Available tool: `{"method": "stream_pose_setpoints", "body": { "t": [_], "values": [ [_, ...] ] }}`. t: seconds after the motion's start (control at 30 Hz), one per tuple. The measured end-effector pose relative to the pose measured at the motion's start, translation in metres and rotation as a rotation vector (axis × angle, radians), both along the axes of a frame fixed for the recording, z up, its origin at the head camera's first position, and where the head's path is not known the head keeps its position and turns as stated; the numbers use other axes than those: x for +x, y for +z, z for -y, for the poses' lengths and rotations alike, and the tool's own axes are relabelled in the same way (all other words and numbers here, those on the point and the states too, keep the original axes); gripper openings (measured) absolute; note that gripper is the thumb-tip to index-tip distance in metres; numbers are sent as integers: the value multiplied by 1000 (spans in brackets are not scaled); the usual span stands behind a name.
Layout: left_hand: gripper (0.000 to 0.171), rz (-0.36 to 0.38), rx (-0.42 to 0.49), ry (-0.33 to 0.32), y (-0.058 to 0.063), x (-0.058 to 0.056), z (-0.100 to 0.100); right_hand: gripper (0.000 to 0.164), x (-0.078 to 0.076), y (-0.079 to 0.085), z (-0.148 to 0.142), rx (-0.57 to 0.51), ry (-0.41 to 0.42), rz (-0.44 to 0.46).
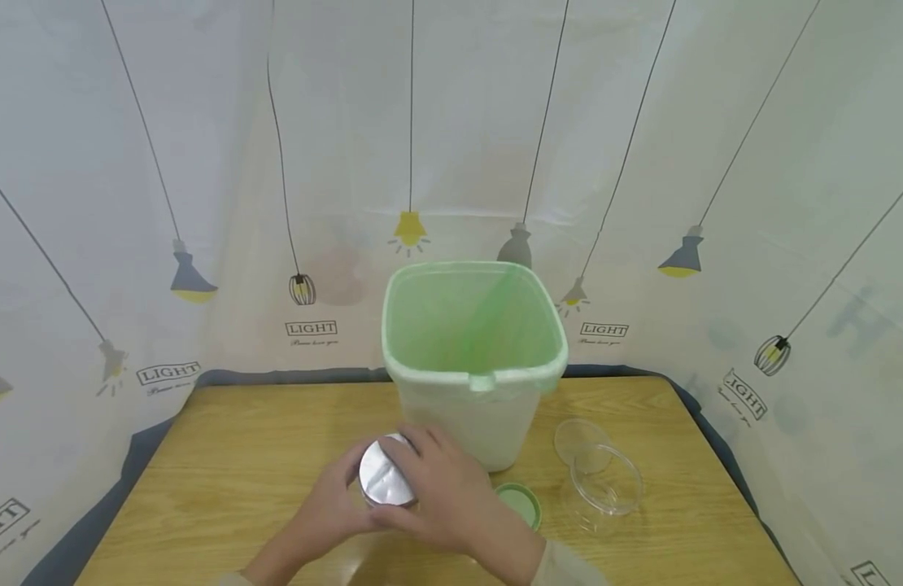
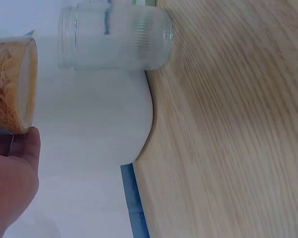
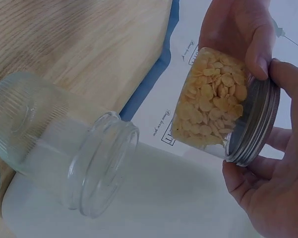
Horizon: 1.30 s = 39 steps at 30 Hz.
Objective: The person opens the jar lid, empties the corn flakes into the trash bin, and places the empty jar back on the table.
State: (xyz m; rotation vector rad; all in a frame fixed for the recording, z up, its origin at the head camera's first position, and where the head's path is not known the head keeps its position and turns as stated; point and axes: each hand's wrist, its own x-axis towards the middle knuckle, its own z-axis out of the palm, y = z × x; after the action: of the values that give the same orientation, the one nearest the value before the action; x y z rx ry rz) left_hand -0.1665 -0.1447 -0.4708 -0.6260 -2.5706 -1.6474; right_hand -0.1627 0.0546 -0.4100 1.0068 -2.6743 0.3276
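Both hands hold up a clear jar of pale yellow flakes (image 3: 208,101) above the table. Its silver lid (image 1: 384,472) faces up in the head view. My left hand (image 1: 327,509) grips the jar's body, with the fingers curled round its side. My right hand (image 1: 455,492) has thumb and fingers on opposite edges of the lid's rim. In the left wrist view, the jar's bottom (image 2: 27,84) shows clear of the table. Beyond the hands, a clear ribbed jar without a lid (image 3: 64,144) stands upright on the table.
A tall open bin (image 1: 466,407), pale green inside, stands just behind the hands. A round green lid (image 1: 519,505) lies by the right forearm, and a clear disc (image 1: 572,439) lies behind the ribbed jar. A printed curtain (image 1: 451,122) surrounds the wooden table (image 1: 224,456).
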Motion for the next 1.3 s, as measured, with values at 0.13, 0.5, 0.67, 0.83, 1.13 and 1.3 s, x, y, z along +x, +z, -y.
{"method": "stream_pose_setpoints", "body": {
  "t": [0.13, 0.5, 0.67, 0.83, 1.13, 1.3],
  "values": [
    [83, 54, 52, 5, 3, 3, -7, 72, 2, 5, -2, -56, -15, -16],
    [90, 49, 179, -30, -1, 6, -23, 67, 6, 1, -1, -217, -47, -180],
    [90, 49, 161, 28, -5, 9, -27, 66, 9, 0, -1, -229, -71, -185],
    [89, 44, 114, 51, -4, 12, -26, 62, 9, -1, -6, -199, -51, -165],
    [84, -48, 50, 9, -1, 11, -21, 70, 1, -1, -14, -198, 76, -154],
    [79, -77, 90, -63, -4, 11, -17, 67, -5, 0, -22, -159, 214, -63]
  ]
}}
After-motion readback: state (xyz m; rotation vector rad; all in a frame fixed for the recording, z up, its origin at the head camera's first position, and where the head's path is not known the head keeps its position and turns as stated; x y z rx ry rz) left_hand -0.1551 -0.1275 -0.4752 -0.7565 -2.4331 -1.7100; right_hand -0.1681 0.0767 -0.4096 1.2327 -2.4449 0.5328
